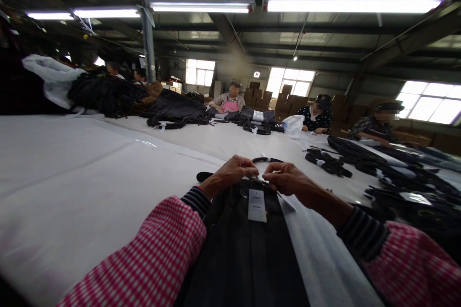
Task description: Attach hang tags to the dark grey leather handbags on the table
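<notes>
A black bag (pixel 252 249) lies on the white table in front of me, its top pointing away. A white printed tag (pixel 257 205) hangs on its upper part. My left hand (pixel 232 171) is at the bag's top edge, thumb and fingertips pinched together. Close beside it, my right hand (pixel 288 180) is also pinched. Between the two hands there is a small gap; whatever the fingertips hold is too small to make out. Behind them curves the bag's black handle (pixel 268 159) with a bit of white wrapping.
White padding (pixel 320 244) lies along the bag's right side. Black straps (pixel 327 162) and piled black bags (pixel 418 201) are at the right. More black bags (pixel 176 108) line the table's far side, where several people sit. A metal post (pixel 148 45) stands behind.
</notes>
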`<state>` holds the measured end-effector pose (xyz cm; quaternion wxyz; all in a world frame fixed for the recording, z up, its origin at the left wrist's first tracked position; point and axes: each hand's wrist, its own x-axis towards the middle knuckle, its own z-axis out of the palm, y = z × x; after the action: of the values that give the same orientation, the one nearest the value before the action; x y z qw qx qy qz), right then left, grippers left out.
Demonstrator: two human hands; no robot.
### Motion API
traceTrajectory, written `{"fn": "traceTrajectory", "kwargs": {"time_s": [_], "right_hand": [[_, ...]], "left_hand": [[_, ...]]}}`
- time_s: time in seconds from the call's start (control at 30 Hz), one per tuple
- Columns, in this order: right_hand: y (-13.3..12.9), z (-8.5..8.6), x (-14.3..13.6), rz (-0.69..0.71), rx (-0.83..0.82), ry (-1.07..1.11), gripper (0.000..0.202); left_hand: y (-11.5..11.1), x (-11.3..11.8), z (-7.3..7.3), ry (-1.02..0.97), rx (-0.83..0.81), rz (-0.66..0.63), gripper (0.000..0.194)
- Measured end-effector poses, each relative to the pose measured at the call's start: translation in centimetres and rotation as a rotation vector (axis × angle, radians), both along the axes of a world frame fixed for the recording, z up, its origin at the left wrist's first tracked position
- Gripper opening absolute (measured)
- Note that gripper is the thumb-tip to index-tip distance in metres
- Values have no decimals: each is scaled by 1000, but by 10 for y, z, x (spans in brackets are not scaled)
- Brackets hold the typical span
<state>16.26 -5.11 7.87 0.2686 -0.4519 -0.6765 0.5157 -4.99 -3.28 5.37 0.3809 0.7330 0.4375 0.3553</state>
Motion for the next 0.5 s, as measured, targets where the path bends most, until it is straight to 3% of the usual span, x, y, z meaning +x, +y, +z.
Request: {"fn": "traceTrajectory", "kwargs": {"time_s": [0.1, 0.2, 0.3, 0.4, 0.5], "right_hand": [[-3, 10, -2, 37, 212, -252, 17], [-12, 28, -6, 102, 502, -550, 20], [-25, 45, -11, 64, 799, -940, 24], [-30, 48, -14, 85, 915, -1251, 23], [-24, 37, -13, 67, 944, -1336, 25]], "left_hand": [[10, -7, -10, 209, 66, 62, 24], [15, -7, -20, 219, 52, 23, 18], [15, -4, -27, 184, 45, -24, 28], [14, -4, -29, 133, 21, -70, 39], [15, -4, -32, -8, -44, -128, 46]]}}
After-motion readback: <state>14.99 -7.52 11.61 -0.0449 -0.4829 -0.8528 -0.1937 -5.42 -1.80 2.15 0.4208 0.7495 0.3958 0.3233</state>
